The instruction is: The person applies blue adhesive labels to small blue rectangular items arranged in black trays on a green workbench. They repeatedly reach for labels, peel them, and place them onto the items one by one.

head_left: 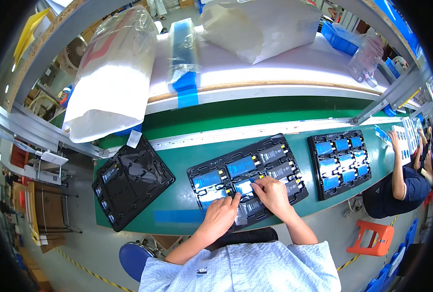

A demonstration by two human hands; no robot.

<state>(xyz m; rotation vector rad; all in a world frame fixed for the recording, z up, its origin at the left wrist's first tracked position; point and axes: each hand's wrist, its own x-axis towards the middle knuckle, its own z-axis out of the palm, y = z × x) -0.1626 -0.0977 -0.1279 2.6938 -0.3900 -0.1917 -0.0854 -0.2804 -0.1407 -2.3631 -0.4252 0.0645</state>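
Note:
A black molded tray [297,149] lies on the bench before me, with flat battery-like packs in its pockets. Some packs have a shiny blue film on top; those at the right show dark, printed faces. My right hand [273,195] is closed, thumb and fingertips pinched at the edge of the blue film [244,188] on a middle pack. Close on its left, my left hand [221,215] lies over the lower left packs, fingers stretched out, the index fingertip touching beside that same pack. The undersides of both hands are hidden.
A second tray of blue-covered packs [342,165] sits to the right. At left, stacked black trays [134,180] lie tilted. A raised white shelf [279,73] holds wrapped bags. A co-worker [396,190] sits far right, near an orange stool [370,237]. Blue tape strips [177,216] mark the bench.

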